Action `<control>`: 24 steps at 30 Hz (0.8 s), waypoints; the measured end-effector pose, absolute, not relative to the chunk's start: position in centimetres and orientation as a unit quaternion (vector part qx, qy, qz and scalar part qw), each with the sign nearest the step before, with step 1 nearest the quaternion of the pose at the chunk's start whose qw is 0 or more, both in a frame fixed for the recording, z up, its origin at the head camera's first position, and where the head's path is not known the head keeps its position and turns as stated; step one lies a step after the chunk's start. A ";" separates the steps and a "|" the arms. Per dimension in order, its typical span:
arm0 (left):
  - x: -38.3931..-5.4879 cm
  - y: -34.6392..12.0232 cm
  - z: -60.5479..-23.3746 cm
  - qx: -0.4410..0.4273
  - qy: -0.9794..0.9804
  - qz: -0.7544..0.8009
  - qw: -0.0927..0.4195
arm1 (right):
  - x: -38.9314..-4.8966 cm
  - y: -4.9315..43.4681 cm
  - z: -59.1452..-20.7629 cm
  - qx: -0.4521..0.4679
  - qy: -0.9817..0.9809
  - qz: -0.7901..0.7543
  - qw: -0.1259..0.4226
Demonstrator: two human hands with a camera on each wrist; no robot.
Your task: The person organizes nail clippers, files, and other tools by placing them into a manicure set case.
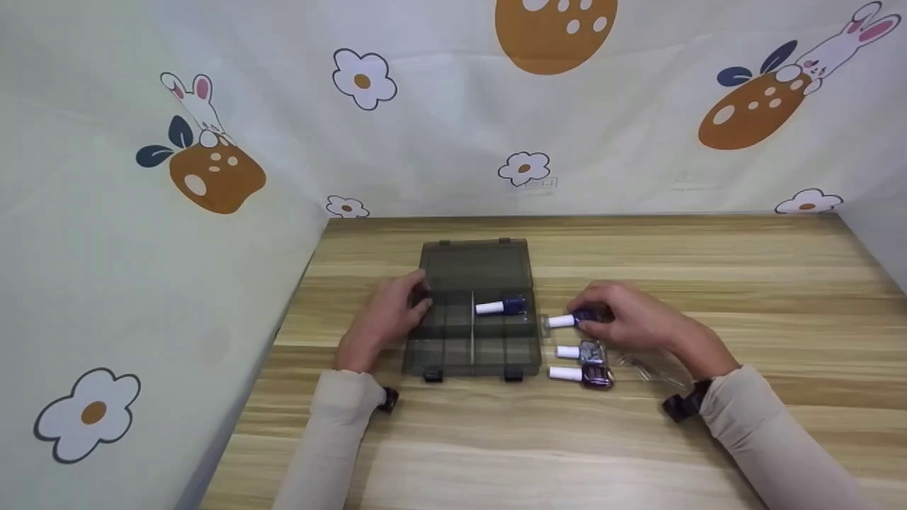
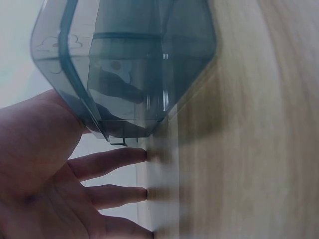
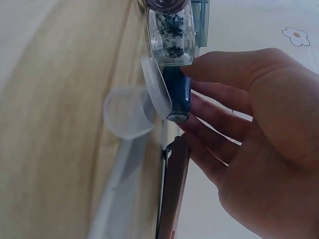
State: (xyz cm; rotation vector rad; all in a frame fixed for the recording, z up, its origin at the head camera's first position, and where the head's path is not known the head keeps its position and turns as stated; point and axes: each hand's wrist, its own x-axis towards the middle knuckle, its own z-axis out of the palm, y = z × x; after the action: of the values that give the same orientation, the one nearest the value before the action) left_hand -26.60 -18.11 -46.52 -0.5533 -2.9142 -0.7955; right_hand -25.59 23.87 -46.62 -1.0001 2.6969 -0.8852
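A smoky grey divided plastic box [image 1: 459,354] lies with its lid [image 1: 476,265] folded back. In it, right of a pale divider, rests a dark blue nail polish bottle [image 1: 511,306] with a white cap. My left hand [image 1: 388,312] is at the box's left side; in the left wrist view its straight fingers [image 2: 117,195] touch the table. My right hand [image 1: 631,315] pinches another dark blue nail polish bottle [image 3: 178,92] just right of the box. Nearer me lie a glittery nail polish bottle [image 1: 589,352] and a dark red one [image 1: 596,375], both white-capped.
Small clear plastic pieces [image 1: 648,370] lie below my right hand; one looks spoon-shaped [image 3: 127,112] up close. A flat brown thing with a metal edge [image 3: 174,186] is beside them. Printed cloth [image 1: 439,142] hangs behind the wooden table [image 1: 482,439].
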 end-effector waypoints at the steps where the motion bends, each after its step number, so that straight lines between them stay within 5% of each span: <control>1: -26.6 -18.1 -46.5 -0.180 -0.949 -0.258 0.037 | -25.6 23.8 -46.6 -0.332 0.894 -0.292 0.068; 24: -26.4 -18.1 -46.4 -0.165 -0.951 -0.260 0.029 | -25.3 23.5 -46.2 -0.328 0.895 -0.292 0.078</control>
State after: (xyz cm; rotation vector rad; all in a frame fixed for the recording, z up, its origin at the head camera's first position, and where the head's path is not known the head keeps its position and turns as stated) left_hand -26.40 -18.05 -46.44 -0.5091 -2.9328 -0.8023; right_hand -25.25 23.50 -46.20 -0.9810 2.6813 -0.8752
